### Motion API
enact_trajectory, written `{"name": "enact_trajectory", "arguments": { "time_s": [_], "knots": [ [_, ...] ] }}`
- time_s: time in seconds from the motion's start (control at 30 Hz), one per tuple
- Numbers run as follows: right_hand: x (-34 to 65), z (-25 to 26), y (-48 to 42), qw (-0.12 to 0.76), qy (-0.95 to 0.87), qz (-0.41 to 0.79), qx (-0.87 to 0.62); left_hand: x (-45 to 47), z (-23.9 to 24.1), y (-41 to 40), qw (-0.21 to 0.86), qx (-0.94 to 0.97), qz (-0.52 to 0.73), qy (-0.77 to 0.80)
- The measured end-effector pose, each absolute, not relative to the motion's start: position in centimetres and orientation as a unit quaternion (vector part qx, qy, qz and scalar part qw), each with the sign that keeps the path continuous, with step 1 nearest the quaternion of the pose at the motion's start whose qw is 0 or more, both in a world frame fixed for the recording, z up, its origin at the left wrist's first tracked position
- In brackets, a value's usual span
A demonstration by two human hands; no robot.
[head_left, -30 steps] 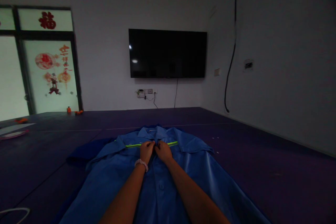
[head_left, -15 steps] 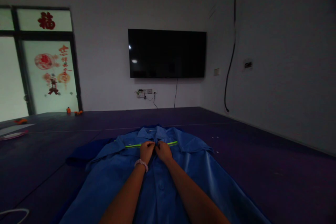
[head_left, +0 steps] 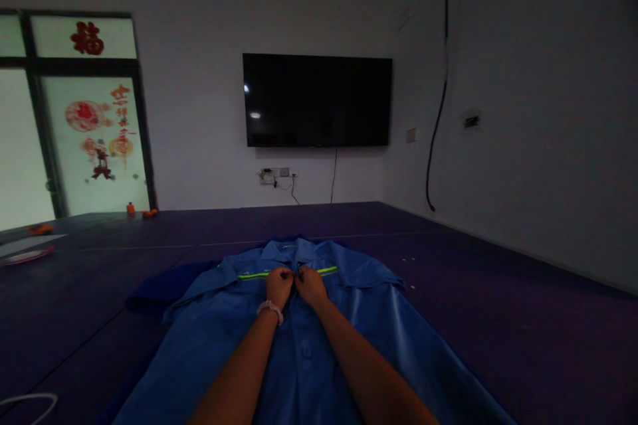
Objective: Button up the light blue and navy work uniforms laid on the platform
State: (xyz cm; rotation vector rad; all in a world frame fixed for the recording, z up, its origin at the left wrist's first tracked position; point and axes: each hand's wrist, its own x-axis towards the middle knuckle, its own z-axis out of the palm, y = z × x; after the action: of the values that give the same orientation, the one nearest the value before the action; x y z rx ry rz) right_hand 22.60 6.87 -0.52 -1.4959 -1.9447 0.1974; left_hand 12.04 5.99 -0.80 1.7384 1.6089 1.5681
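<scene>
A blue short-sleeved work shirt (head_left: 224, 339) with a bright yellow-green stripe across the chest lies face up before me, its collar pointing away. On its front placket, just under the collar, my left hand (head_left: 280, 285) and my right hand (head_left: 310, 285) meet, both with fingers pinched on the cloth. A pale scrunchie (head_left: 270, 311) circles my left wrist. Below the hands a button (head_left: 306, 350) shows on the placket. Whatever small part sits between the fingertips is hidden. Darker blue cloth (head_left: 164, 287) sticks out from beneath the shirt at the left.
The shirt rests on a dark purple surface (head_left: 498, 319) with seams. Small white scraps (head_left: 409, 259) lie to the right. At far left are orange objects (head_left: 40, 229), a pinkish flat item (head_left: 27, 257) and a white loop (head_left: 34, 401). A television (head_left: 319, 101) hangs on the wall.
My hands stay at the same place on the placket. The left hand has shifted very slightly, its fingers still pinched; the shirt looks the same.
</scene>
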Motion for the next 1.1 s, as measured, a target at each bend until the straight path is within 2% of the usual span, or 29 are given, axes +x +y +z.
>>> {"name": "enact_trajectory", "arguments": {
  "time_s": [1.1],
  "knots": [
    [22.94, -0.51, 7.03, 0.37, -0.726, 0.107, -0.57, 12.09, -0.99, 6.27, 0.131, 0.607, 0.535, 0.573]
  ]
}}
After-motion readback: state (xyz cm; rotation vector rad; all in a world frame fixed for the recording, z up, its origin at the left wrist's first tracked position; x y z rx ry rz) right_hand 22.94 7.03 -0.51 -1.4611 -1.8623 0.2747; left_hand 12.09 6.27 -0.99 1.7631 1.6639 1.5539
